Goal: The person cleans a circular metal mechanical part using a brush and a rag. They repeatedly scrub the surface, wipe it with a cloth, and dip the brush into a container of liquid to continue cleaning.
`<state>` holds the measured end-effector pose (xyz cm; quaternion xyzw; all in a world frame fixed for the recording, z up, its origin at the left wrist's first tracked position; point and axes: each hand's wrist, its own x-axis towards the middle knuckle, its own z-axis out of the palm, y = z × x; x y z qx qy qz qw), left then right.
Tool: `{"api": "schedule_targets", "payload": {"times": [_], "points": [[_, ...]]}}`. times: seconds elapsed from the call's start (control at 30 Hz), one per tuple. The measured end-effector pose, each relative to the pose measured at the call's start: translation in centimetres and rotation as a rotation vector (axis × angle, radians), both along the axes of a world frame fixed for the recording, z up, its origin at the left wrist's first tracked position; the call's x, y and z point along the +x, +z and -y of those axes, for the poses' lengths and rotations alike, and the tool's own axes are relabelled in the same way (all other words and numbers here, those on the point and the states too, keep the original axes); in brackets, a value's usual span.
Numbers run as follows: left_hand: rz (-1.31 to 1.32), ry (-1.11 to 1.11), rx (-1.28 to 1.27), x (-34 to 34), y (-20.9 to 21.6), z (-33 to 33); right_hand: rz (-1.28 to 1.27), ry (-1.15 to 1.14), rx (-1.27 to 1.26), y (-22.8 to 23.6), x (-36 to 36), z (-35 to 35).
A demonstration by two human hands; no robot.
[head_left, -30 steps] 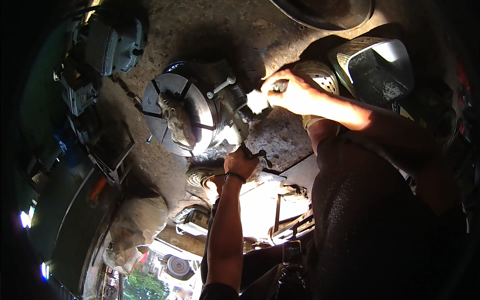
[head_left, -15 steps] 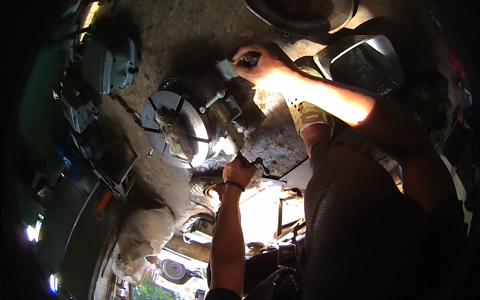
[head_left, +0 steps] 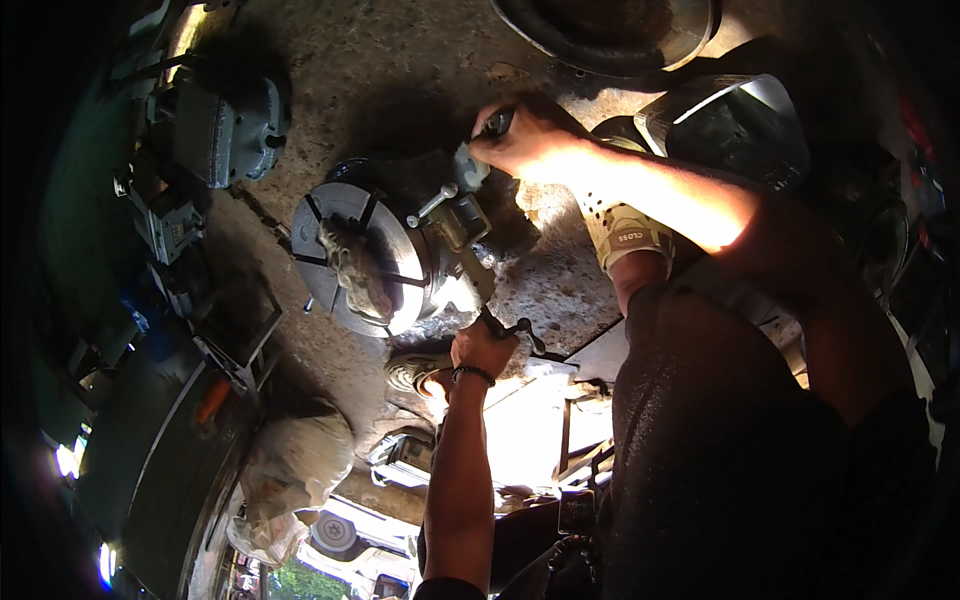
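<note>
A round, slotted metal rotary table (head_left: 403,262) stands tilted on the ground at the centre, a crumpled grey-brown rag (head_left: 352,268) lying across its face. My left hand (head_left: 484,350) is closed around the dark crank handle (head_left: 491,322) at its lower side. Higher up, my right hand (head_left: 525,142) grips a brush (head_left: 472,168) with pale bristles; its handle is mostly inside my fist. The bristles point down at the dark rear body of the rotary table, and whether they touch it I cannot tell. A ball-ended clamp lever (head_left: 432,204) sticks out between both hands.
Grey machine vises (head_left: 228,130) stand at the left. A round metal pan (head_left: 610,35) lies at the far edge, beside a dark open container (head_left: 735,130). My shoe (head_left: 625,230) is close to my right forearm. A plastic bag (head_left: 295,460) sits at the lower left.
My right hand has come down and slightly right with the brush, bringing the bristles nearer the rotary table's body. My left hand stays on the crank handle. The view has shifted slightly.
</note>
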<state>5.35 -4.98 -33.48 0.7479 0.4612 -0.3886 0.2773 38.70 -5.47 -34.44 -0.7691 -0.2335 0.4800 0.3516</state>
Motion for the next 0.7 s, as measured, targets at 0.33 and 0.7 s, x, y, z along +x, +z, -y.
{"api": "schedule_targets", "payload": {"times": [0.33,0.7], "points": [[-0.050,0.016,-0.046,0.6,0.7,-0.2,-0.019,0.130,0.050,0.7,0.5,0.0],[-0.013,0.011,-0.013,0.1,0.4,-0.1,0.081,0.203,0.098,-0.4,0.3,-0.9]]}}
